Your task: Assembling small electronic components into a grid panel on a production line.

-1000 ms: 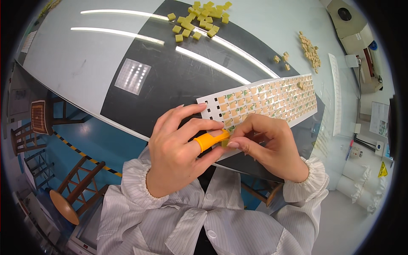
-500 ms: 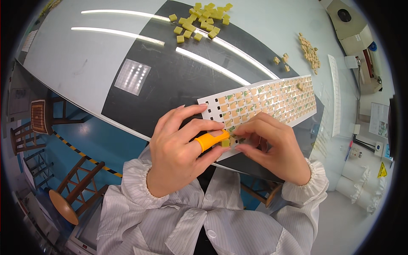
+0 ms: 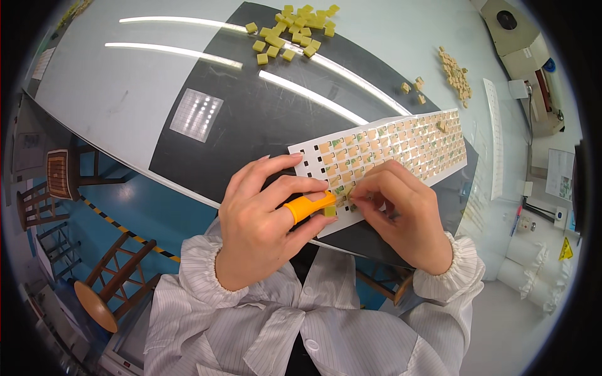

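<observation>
Cube (image 3: 330, 211), matte yellow, in left grip (image 3: 258, 220)

The bare right hand (image 3: 404, 210), just past 3 o'clock, covers part of a white card with punched square holes and tan pieces (image 3: 392, 147); whatever lies between thumb and forefinger cannot be made out. The bare left hand (image 3: 254, 225), toward 8 o'clock, masks the card's near left corner, its orange plastic finger sleeve (image 3: 307, 208) partly hiding a small yellow cube (image 3: 330, 212). At 2 o'clock, heaped tan bits (image 3: 456, 76) are too small to tell apart. The white striped jacket (image 3: 251, 332) is cut off at 6 o'clock
</observation>
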Demonstrator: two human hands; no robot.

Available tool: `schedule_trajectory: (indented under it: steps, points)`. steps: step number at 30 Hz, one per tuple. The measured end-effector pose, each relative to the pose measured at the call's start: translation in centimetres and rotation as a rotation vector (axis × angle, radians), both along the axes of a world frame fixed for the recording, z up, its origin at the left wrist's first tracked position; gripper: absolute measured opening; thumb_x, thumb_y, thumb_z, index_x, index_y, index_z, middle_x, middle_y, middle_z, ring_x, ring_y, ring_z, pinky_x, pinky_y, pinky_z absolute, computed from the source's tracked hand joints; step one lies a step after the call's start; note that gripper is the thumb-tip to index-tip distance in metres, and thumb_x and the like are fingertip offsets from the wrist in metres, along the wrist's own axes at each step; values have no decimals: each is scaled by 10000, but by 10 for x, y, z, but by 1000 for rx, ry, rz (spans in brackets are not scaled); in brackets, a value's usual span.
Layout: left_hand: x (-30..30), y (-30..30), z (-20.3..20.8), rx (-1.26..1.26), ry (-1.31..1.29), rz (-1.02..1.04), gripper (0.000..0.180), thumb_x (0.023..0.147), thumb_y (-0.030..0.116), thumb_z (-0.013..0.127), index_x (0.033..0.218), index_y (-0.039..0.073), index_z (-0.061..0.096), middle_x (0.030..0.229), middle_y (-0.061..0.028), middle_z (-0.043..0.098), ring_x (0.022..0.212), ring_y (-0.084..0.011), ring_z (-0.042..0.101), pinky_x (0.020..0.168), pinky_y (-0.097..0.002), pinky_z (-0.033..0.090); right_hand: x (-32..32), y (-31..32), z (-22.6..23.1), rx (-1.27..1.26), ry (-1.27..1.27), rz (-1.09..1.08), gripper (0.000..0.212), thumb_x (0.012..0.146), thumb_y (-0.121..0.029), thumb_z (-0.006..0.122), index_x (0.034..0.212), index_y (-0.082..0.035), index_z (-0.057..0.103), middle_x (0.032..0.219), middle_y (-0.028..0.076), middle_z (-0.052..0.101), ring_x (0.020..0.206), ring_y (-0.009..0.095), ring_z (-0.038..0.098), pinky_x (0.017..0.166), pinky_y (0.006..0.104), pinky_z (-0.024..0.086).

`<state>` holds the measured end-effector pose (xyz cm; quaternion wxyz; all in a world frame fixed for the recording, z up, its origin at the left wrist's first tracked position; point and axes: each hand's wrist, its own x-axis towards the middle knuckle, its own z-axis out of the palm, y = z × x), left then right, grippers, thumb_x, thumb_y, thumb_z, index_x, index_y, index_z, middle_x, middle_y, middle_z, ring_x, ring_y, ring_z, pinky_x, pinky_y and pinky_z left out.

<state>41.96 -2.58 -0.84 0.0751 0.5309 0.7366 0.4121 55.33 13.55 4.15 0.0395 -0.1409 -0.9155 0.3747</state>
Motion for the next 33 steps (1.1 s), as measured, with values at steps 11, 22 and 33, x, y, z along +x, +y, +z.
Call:
schedule_trajectory:
  steps: [11, 22, 33]
  points:
    - [0, 0, 0, 2, 5, 3, 248, 625, 174, 849, 843, 97, 759, 964, 21, 716, 1101, -249, 590, 929, -418, 436, 0, -6, -11, 39, 10, -85, 237, 768, 55, 726, 982, -15, 651, 896, 52, 595, 682, 110, 577, 592, 218, 477]
    - [1, 1, -1, -6, 6, 4, 252, 629, 184, 854, 851, 106, 765, 969, 21, 717, 1107, -247, 586, 933, -417, 437, 2, -6, -11, 172, 57, -43, 218, 747, 65, 736, 900, -12, 601, 887, 62, 586, 697, 140, 586, 598, 240, 495]
    - [0, 0, -2, 12, 15, 8, 252, 624, 179, 850, 848, 107, 760, 970, 25, 712, 1101, -247, 590, 933, -418, 435, -2, -1, -9, 46, 44, -26, 256, 741, 24, 762, 961, -34, 645, 905, 61, 598, 719, 141, 603, 625, 241, 508]
